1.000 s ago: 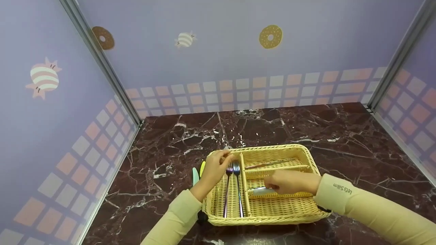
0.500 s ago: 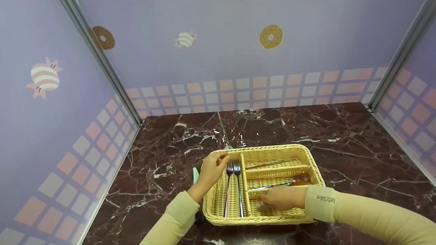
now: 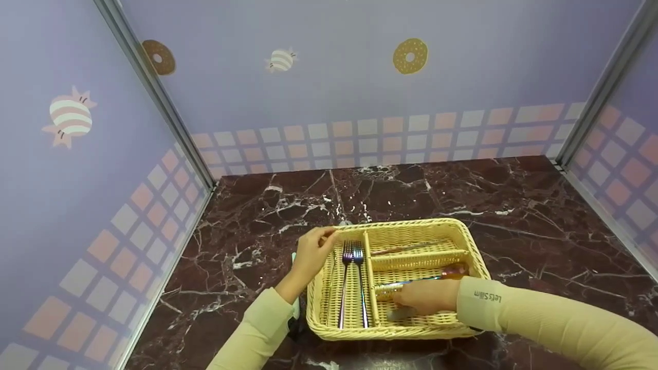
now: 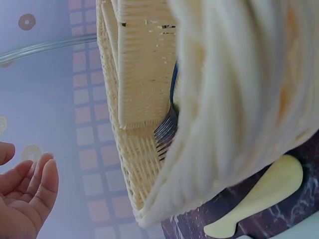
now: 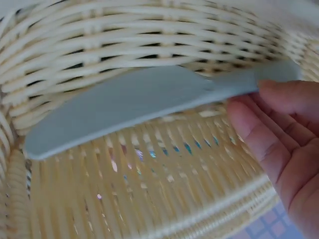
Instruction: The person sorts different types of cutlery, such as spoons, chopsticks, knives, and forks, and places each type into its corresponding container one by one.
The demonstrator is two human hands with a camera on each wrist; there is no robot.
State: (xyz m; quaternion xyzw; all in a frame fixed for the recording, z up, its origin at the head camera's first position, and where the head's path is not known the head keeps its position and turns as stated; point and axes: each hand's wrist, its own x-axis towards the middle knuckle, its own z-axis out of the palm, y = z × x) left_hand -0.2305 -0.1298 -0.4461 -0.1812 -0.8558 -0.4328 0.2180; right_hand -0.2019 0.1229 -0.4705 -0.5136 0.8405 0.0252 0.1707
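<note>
My right hand (image 3: pixel 429 297) is down in the front right compartment of a pale yellow wicker basket (image 3: pixel 396 334). Thumb and fingers pinch the handle of a grey-blue knife (image 5: pixel 124 102), which lies lengthwise along the compartment's woven wall in the right wrist view. Only part of its blade shows from the head. At the basket's back left corner is my left hand (image 3: pixel 313 252), fingers loosely bent and holding nothing. Two iridescent forks (image 3: pixel 351 282) lie side by side in the left compartment.
An iridescent spoon (image 3: pixel 452 271) lies in the middle right compartment, and a thin utensil (image 3: pixel 411 247) in the back one. Left of the basket, a yellow knife (image 4: pixel 269 194) and a mint-green one (image 4: pixel 304 230) rest on the dark marbled table (image 3: pixel 247 226). Patterned walls surround it.
My right hand has brought the grey-blue knife from over the middle compartment forward into the front one, uncovering the spoon. My left hand has shifted slightly left.
</note>
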